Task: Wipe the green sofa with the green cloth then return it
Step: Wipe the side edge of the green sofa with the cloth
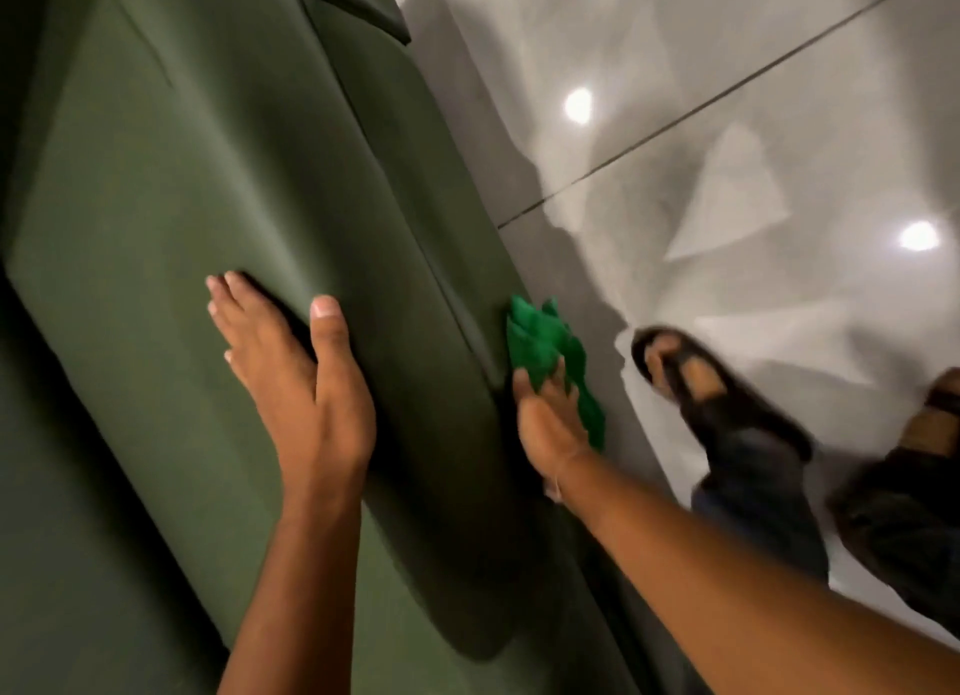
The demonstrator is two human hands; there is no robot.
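The dark green sofa (208,174) fills the left half of the view, its seat cushion running from top to bottom. My left hand (296,377) lies flat on the cushion with fingers spread, holding nothing. My right hand (550,419) presses the bright green cloth (550,346) against the sofa's front edge, near the floor side. The cloth is crumpled and sticks out beyond my fingers.
Glossy grey floor tiles (727,148) with dark grout lines and bright light reflections lie to the right of the sofa. My feet in dark sandals (711,382) stand on the tiles close to the sofa's front.
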